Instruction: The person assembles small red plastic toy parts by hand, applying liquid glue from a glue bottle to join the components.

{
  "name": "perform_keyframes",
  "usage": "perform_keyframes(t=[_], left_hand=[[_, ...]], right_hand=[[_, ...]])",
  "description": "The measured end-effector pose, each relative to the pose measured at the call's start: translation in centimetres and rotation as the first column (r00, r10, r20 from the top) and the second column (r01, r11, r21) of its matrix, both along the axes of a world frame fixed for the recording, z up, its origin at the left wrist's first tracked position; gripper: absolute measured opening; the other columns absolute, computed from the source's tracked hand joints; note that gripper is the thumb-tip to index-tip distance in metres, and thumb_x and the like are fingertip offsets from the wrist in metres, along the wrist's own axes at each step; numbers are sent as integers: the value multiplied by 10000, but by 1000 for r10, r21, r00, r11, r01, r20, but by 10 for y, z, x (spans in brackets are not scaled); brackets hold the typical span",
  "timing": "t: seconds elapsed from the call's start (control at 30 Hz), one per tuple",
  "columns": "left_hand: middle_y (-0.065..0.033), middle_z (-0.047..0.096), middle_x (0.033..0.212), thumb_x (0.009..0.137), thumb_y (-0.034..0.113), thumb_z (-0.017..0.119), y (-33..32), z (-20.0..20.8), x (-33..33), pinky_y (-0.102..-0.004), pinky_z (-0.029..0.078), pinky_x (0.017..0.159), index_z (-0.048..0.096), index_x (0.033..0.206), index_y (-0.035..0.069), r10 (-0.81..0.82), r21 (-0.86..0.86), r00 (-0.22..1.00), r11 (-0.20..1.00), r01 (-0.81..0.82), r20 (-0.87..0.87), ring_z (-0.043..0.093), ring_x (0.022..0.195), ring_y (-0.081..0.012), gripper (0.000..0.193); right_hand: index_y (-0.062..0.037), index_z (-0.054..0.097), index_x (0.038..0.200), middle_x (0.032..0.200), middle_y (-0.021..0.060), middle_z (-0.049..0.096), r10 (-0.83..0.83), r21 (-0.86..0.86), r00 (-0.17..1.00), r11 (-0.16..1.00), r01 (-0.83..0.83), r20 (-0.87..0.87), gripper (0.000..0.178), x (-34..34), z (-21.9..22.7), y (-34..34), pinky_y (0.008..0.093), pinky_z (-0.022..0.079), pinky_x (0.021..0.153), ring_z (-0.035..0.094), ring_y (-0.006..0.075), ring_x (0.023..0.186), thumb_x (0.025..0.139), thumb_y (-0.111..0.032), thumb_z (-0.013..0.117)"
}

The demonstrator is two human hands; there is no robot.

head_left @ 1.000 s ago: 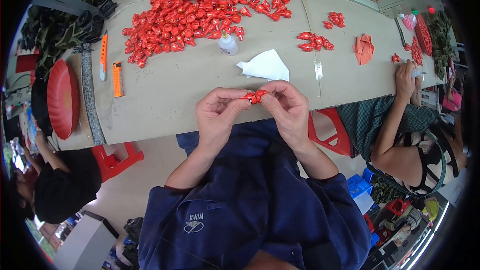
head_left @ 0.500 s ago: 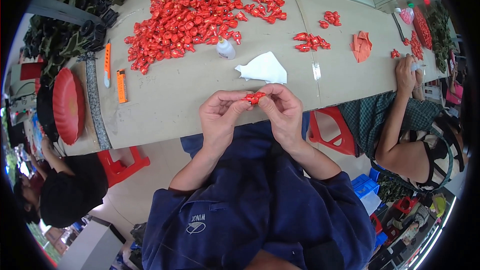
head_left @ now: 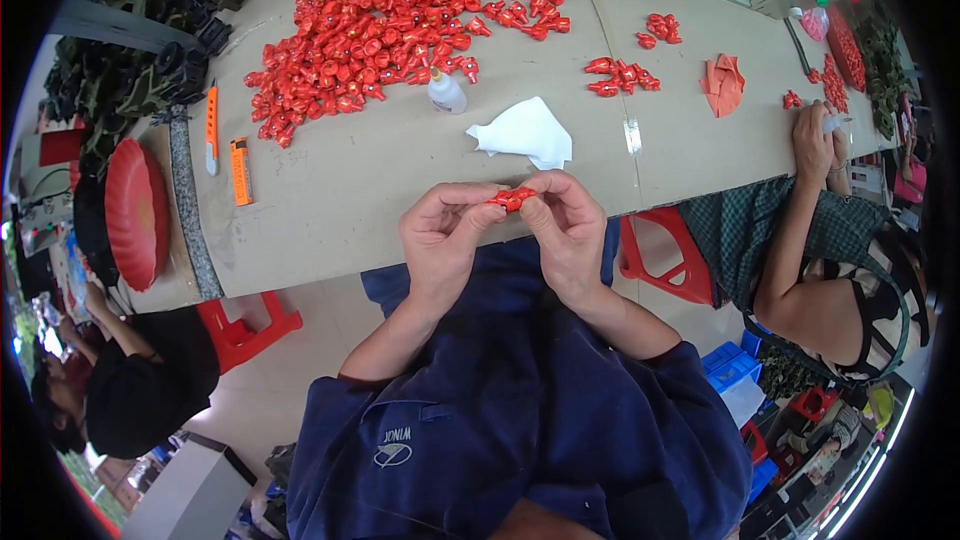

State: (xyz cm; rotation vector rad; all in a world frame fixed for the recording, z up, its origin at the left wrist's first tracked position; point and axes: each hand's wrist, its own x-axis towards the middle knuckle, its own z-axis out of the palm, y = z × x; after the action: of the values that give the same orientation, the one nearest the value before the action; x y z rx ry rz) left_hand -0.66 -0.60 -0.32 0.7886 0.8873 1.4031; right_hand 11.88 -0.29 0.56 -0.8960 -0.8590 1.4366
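Between the fingertips of my left hand (head_left: 443, 235) and my right hand (head_left: 565, 230) is a small glossy red plastic piece (head_left: 513, 199). Both hands are closed in a pinch, one at each end of it, just above the table's near edge. My fingers cover its ends. Beyond them lies a crumpled white cloth (head_left: 528, 132), with a small white squeeze bottle (head_left: 446, 93) standing behind it. A big heap of similar red pieces (head_left: 370, 40) spreads over the far left of the table.
An orange cutter knife (head_left: 212, 130) and an orange lighter-like case (head_left: 241, 171) lie at left, near a red scalloped tray (head_left: 137, 213). Small groups of red pieces (head_left: 622, 77) and an orange-red cloth (head_left: 722, 87) lie at right. A co-worker's arm (head_left: 800, 220) rests at far right.
The red piece has turned slightly between my fingertips and shifted a touch to the right. Both hands keep their pinch.
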Motion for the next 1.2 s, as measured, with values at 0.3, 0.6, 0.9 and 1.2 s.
perform_keyframes(t=[0.3, 0.6, 0.9, 1.2], left_hand=[[-138, 614, 869, 759, -66, 584, -1, 1, -2, -252, 491, 729, 565, 866, -45, 11, 10, 1000, 1000, -11, -9, 594, 794, -152, 111], [-151, 607, 884, 750, -69, 590, 0, 3, -9, -239, 488, 712, 580, 838, -38, -90, 72, 996, 993, 91, -8, 590, 803, -161, 93], [-144, 613, 880, 756, -57, 591, 0, 2, -8, -244, 484, 722, 576, 857, -40, -56, 23, 998, 998, 56, -22, 590, 801, -155, 104], [-134, 621, 862, 752, -47, 602, 0, 2, -7, -240, 487, 714, 579, 869, -43, -45, -4, 999, 999, 44, -31, 594, 779, -141, 119]], right_hand=[[35, 529, 921, 865, 49, 557, 17, -24, 1000, 1000, -18, -22, 109, 0, -1, -1, 213, 429, 724, 528, 92, 799, 818, 2, 545], [20, 533, 896, 842, 47, 517, -62, 215, 987, 976, 29, 149, 118, 1, -4, -4, 195, 396, 678, 487, 76, 751, 786, 29, 573], [26, 530, 908, 858, 43, 537, -24, 133, 997, 991, 14, 74, 109, 0, -6, -3, 194, 403, 690, 503, 73, 771, 805, 11, 561], [29, 530, 917, 869, 46, 558, -6, 99, 999, 995, 2, 35, 110, 0, -3, -2, 198, 420, 704, 522, 81, 790, 815, -4, 554]])
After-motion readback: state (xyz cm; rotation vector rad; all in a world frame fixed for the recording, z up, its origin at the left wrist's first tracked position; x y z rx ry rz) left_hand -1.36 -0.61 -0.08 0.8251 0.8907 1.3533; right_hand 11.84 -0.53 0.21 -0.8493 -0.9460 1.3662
